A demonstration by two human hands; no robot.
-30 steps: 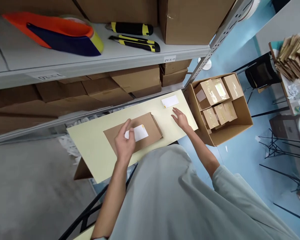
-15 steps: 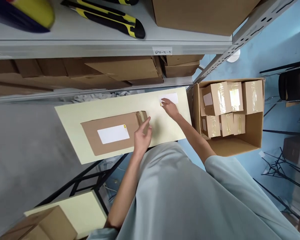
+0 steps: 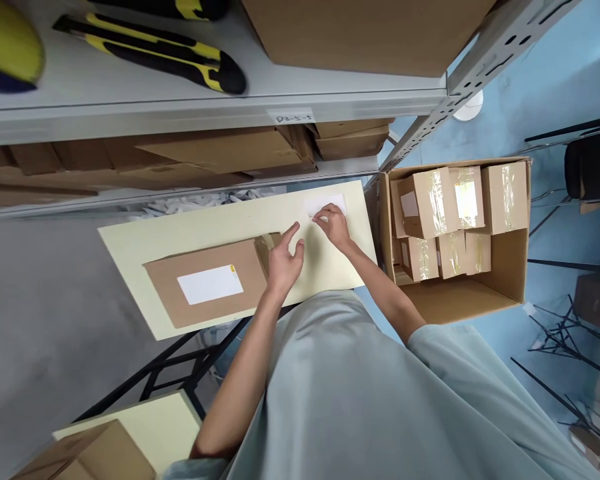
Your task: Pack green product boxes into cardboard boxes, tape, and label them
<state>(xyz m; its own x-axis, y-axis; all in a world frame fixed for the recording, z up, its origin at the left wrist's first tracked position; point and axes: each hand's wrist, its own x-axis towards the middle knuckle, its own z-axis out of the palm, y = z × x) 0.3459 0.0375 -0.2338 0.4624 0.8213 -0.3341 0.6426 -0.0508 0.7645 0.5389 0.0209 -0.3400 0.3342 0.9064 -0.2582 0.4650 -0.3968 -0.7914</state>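
Observation:
A brown cardboard box (image 3: 160, 293) lies on the pale cream tabletop (image 3: 220, 230), with a white label (image 3: 210, 285) on top that has a small yellow mark at one corner. My left hand (image 3: 284, 265) is beside the box's right end, thumb and forefinger spread, holding nothing. Farther right, a white paper slip (image 3: 325, 203) lies flat near the far edge. My right hand (image 3: 334, 228) is at its near left corner, thumb and fingertips pinched together. Whatever is between those fingertips is too small to make out.
An open carton (image 3: 480, 293) with several taped small boxes stands to the right. A grey shelf (image 3: 180, 110) crosses above the tabletop, bearing a yellow-black utility knife (image 3: 160, 50). Lower left, another brown box (image 3: 90, 453) sits on a second pale board (image 3: 155, 420).
My right hand has closed into a pinch at the slip's corner, and the slip's yellow mark no longer shows. My left hand stays open by the box. The camera view has shifted slightly.

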